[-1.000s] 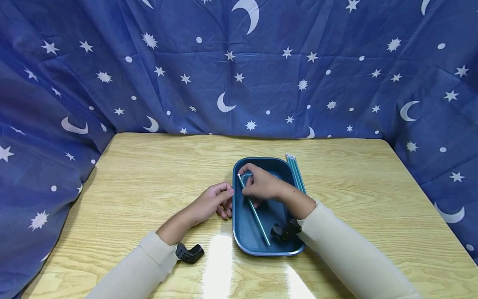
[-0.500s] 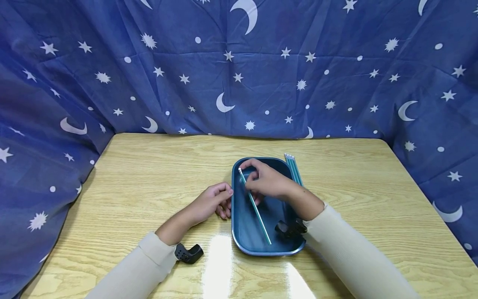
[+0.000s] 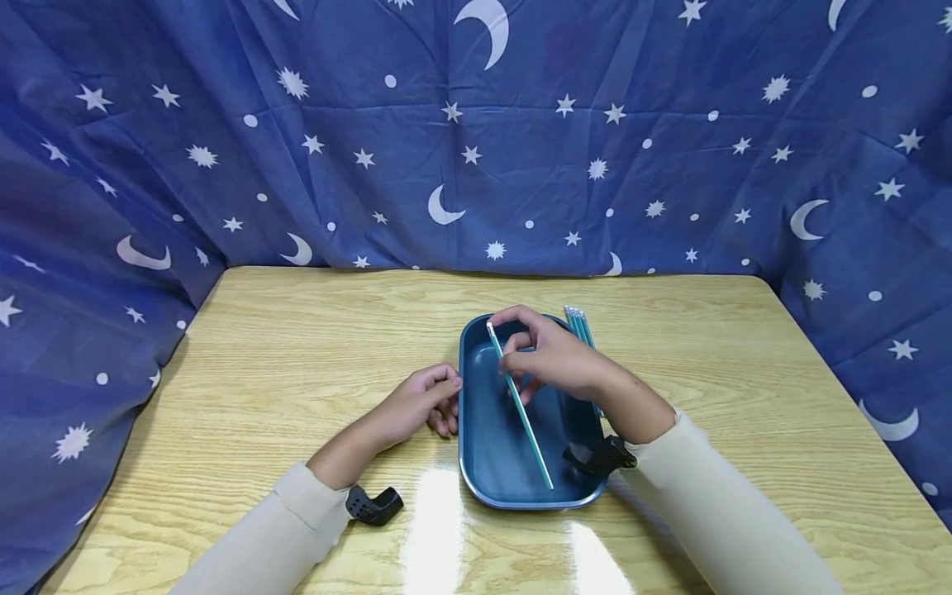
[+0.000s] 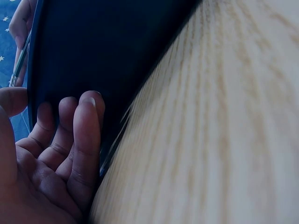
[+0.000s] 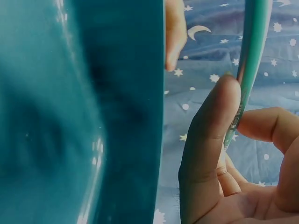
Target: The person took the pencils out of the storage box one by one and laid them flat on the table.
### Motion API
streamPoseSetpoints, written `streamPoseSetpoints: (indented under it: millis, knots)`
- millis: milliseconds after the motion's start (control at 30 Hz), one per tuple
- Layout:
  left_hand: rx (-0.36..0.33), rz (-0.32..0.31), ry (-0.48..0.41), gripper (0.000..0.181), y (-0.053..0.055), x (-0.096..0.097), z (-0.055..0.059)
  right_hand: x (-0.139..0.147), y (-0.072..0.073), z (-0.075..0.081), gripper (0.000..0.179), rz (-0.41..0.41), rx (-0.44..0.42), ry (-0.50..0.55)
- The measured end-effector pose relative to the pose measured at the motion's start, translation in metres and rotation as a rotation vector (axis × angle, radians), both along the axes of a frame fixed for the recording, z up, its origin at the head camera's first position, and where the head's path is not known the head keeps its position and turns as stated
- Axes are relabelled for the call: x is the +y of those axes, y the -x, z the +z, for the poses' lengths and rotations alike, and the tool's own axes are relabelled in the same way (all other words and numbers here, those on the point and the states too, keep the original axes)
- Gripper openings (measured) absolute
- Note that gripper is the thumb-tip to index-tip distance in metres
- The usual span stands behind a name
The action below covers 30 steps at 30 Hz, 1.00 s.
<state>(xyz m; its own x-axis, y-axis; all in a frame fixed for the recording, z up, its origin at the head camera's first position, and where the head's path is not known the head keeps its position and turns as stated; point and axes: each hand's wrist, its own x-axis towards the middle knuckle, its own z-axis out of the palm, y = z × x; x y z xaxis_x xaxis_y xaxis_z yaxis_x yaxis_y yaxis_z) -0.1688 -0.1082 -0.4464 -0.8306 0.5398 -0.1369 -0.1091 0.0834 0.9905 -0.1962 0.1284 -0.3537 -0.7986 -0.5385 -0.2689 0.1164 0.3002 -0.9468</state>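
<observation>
My right hand (image 3: 554, 355) holds a teal pencil (image 3: 531, 434) over the dark blue tray (image 3: 491, 500). In the right wrist view, thumb and fingers pinch the pencil (image 5: 254, 46). Its white-tipped end points to the far left and its other end slants down towards the tray's near right. Whether that lower end touches the tray's floor, I cannot tell. My left hand (image 3: 416, 405) rests beside the tray's left side. Seen from the left wrist, its loosely bent fingers (image 4: 86, 140) lie against the outside of the tray (image 4: 107, 46), with one digit at the rim.
Several more teal pencils (image 3: 580, 322) lie together on the wooden table (image 3: 320, 322), just beyond the tray's right wall and partly hidden by it and the right arm. A blue cloth (image 3: 357, 116) with stars and moons hangs around the table's back and sides.
My right hand has moved a little to the right and away from me, taking the pencil with it. The left hand stays at the tray's left side.
</observation>
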Motion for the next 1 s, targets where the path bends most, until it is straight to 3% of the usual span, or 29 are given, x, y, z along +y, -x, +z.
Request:
streamPoseSetpoints:
  millis: [567,1000]
  knots:
    - [0.006,0.004,0.011,0.029,-0.001,0.000,-0.001,0.020,-0.010,0.009,0.056,-0.022,0.027,0.079]
    - [0.015,0.003,0.016,0.028,0.000,0.001,0.000,0.036,-0.012,0.008,0.057,-0.083,0.045,0.144]
